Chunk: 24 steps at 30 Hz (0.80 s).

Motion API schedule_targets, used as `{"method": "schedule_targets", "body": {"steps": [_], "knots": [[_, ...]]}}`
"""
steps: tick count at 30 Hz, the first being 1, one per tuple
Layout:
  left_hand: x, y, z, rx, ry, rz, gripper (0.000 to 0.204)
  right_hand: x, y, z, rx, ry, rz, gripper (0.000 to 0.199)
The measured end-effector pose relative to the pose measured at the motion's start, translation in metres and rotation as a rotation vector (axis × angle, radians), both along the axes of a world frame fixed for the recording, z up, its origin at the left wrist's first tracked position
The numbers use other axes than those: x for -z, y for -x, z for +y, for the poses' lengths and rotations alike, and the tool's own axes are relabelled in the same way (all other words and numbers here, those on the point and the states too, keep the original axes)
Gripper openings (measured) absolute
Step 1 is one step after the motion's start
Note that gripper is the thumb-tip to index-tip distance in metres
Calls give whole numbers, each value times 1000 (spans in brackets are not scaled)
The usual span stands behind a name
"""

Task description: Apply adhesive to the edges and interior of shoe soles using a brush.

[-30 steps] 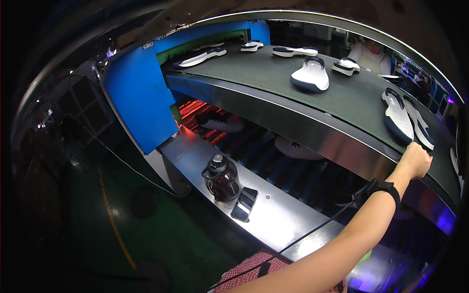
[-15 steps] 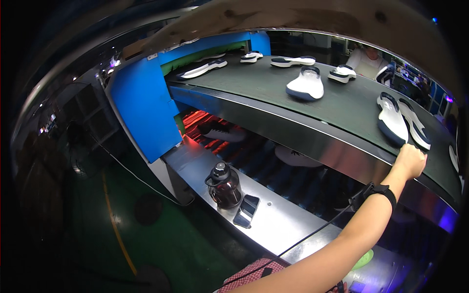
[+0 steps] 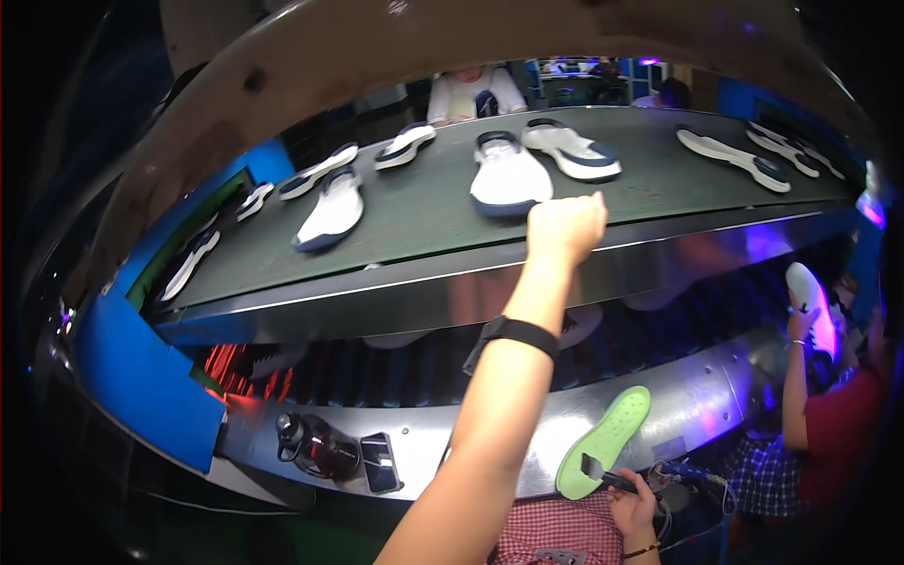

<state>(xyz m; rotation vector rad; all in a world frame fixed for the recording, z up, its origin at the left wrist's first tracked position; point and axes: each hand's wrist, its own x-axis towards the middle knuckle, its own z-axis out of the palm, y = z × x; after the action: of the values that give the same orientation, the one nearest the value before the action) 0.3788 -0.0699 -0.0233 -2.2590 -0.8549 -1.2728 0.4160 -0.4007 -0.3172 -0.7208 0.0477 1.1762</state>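
Observation:
My left hand (image 3: pixel 565 226) reaches up over the near edge of the dark green conveyor belt (image 3: pixel 414 226), a black wristband on the forearm. Its fingers are curled into a fist with nothing visible in it, just in front of a white shoe with a dark sole (image 3: pixel 508 177). Low down, my right hand (image 3: pixel 633 501) grips a small brush (image 3: pixel 595 468). The brush head rests on a lime-green sole (image 3: pixel 607 438) that lies on the steel ledge (image 3: pixel 697 405).
Several white shoes and soles ride the belt, such as one at the left (image 3: pixel 331 212). A dark bottle (image 3: pixel 315 444) and a phone (image 3: pixel 379 462) sit on the ledge. At the right a person in red (image 3: pixel 833 424) holds a white shoe (image 3: pixel 810 299). A blue panel (image 3: pixel 132 377) stands at the left.
The view has swung to the right along the belt, so my left hand now shows at the picture's middle instead of its right. The hand stays raised at the belt's near edge.

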Motion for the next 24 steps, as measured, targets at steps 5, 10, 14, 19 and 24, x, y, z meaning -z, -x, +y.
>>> {"method": "schedule_targets", "body": {"steps": [5,10,14,19,24], "knots": [[7,-15,1,10,4,31,42,3,-7,-7,-75,-186,-62,37],[-9,-6,-3,1,54,227,39,-1,-11,-15,-129,-309,-52,38],[-13,-29,-5,85,305,270,48,-9,-20,-16,-166,-376,-94,32],[-5,-70,-2,122,707,141,79,-6,-24,-11,-181,-301,-89,31],[-10,-84,7,-77,632,219,92,4,-28,-14,-157,-279,-62,31]]}}
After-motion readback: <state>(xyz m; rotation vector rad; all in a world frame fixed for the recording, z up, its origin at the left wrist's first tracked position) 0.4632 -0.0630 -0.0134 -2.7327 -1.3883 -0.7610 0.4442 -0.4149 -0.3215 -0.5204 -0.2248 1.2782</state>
